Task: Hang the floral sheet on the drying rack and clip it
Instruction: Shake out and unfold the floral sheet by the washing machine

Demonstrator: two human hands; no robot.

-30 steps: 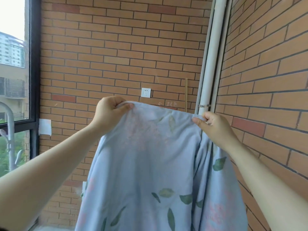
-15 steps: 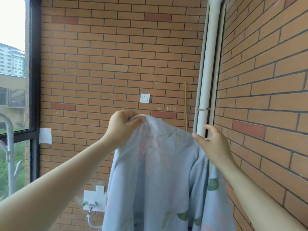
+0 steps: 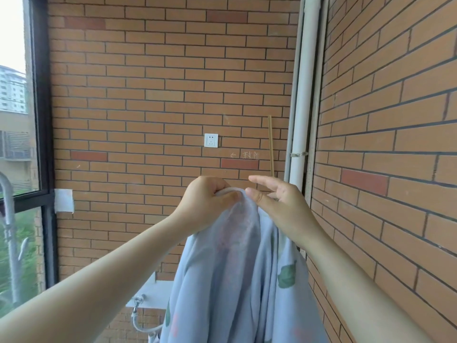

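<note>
Up at chest height, a person's two bare hands meet at the top of the floral sheet (image 3: 237,280) in a brick-walled balcony corner. The left hand (image 3: 206,203) is clenched around a gathered bunch of the pale blue fabric, fingers curled over its upper edge. The right hand (image 3: 279,206) sits just beside it, its thumb pressing against the bunched top of the cloth while the fingers (image 3: 262,180) are spread and extended above it, not closed on anything. The sheet falls from the hands in long vertical folds toward the bottom edge of the view, its print showing green leaves and faint pink blooms. It touches nothing but the hands as far as can be seen; no drying rack or clip appears in the picture.

Behind the hands, the brick wall (image 3: 160,95) carries a white power socket (image 3: 211,140), with faint chalk-like marks to its right. A thin yellowish rod (image 3: 271,144) stands upright against the wall near the corner, next to a white drainpipe (image 3: 303,95) that runs top to bottom and is held by a metal clamp. A second brick wall fills the right side. On the left, a dark-framed window (image 3: 42,120) looks out on buildings and greenery, with a grey metal pole (image 3: 8,219) outside it. Low on the wall, partly hidden by the sheet, is a white fitting with a tap and hose (image 3: 138,310).
</note>
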